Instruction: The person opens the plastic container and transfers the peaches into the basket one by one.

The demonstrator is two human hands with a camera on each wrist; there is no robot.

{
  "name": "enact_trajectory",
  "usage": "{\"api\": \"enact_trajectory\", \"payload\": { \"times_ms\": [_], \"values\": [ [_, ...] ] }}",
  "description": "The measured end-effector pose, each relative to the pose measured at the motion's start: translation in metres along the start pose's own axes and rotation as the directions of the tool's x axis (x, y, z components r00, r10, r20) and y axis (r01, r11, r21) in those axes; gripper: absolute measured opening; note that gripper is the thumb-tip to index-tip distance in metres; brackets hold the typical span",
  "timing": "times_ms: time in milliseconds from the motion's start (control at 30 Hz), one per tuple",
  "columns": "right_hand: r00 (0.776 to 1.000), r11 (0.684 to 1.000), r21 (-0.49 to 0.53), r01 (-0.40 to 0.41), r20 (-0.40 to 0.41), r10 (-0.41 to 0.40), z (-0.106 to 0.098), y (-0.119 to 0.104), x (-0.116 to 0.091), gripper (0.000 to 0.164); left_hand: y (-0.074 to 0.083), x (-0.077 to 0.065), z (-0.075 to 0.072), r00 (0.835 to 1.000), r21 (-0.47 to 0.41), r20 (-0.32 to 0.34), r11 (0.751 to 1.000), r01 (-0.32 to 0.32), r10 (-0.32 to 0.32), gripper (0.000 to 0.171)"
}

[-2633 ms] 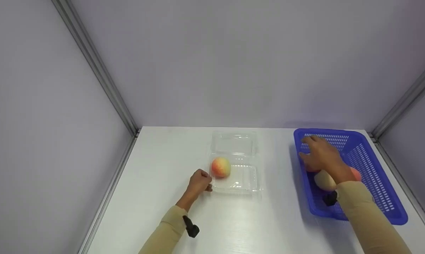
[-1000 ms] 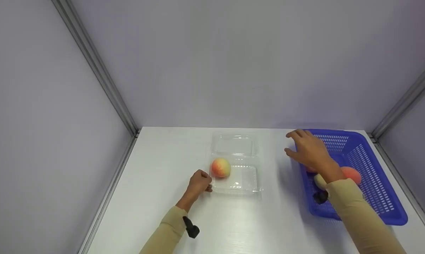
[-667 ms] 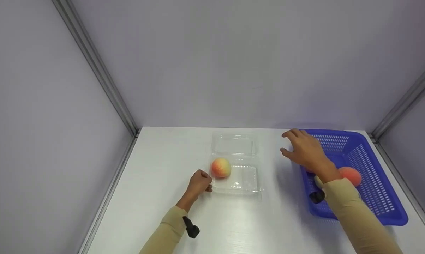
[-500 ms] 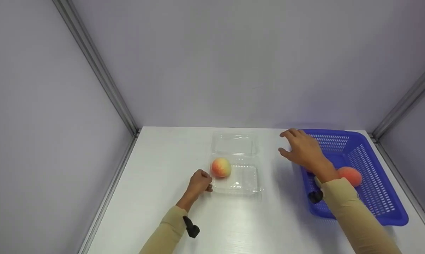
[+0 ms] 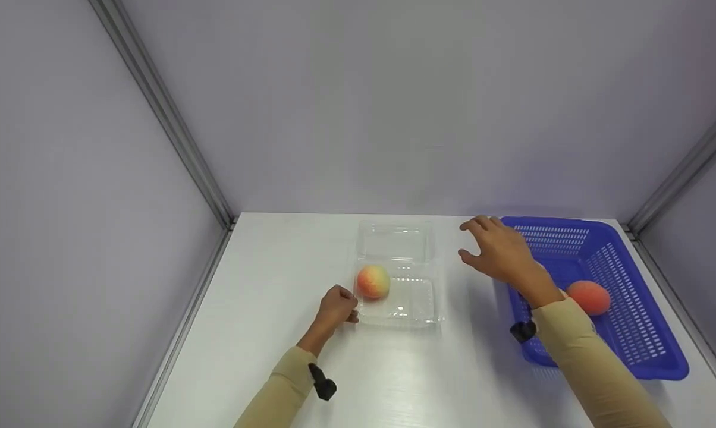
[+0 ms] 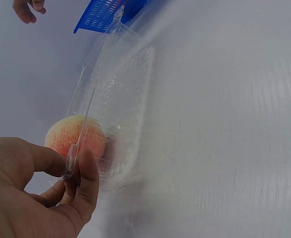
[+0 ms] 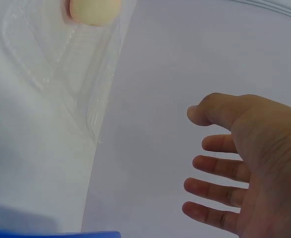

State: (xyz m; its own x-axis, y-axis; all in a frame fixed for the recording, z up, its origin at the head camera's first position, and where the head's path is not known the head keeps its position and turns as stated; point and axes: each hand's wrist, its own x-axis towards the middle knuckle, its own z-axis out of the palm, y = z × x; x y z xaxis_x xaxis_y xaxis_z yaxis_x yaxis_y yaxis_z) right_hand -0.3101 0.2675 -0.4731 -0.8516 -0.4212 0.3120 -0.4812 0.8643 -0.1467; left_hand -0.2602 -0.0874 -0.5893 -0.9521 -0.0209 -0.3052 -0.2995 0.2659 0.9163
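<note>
A clear plastic clamshell container lies unfolded on the table, its lid half toward the back wall. One peach, yellow and red, sits at the left of its near half. My left hand pinches the container's left rim between thumb and fingers, as the left wrist view shows close up. My right hand is in the air at the left side of the blue basket, thumb and fingers spread apart. Nothing is in it, and the right wrist view shows its bare palm side.
An orange-red peach lies in the basket, and the right forearm hides other fruit beside it. Grey wall panels with metal corner posts bound the white table at the back and both sides.
My right hand, which was over the fruit inside the basket, has moved left past the basket's rim with its fingers spread. The left hand, container and its peach have stayed in place.
</note>
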Motion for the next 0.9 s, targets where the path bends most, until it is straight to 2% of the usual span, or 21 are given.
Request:
{"api": "enact_trajectory", "payload": {
  "times_ms": [700,900],
  "values": [
    [1.000,0.999,0.031,0.015,-0.013,-0.014,0.005,-0.022,0.012,0.051,0.001,0.001,0.001,1.000,-0.006,-0.008,1.000,0.004,-0.004,0.006],
    [0.998,0.997,0.056,0.048,-0.054,-0.045,0.008,-0.028,0.014,0.049,0.001,0.002,0.001,1.000,-0.001,-0.006,1.000,0.017,-0.017,0.008]
  ]
}}
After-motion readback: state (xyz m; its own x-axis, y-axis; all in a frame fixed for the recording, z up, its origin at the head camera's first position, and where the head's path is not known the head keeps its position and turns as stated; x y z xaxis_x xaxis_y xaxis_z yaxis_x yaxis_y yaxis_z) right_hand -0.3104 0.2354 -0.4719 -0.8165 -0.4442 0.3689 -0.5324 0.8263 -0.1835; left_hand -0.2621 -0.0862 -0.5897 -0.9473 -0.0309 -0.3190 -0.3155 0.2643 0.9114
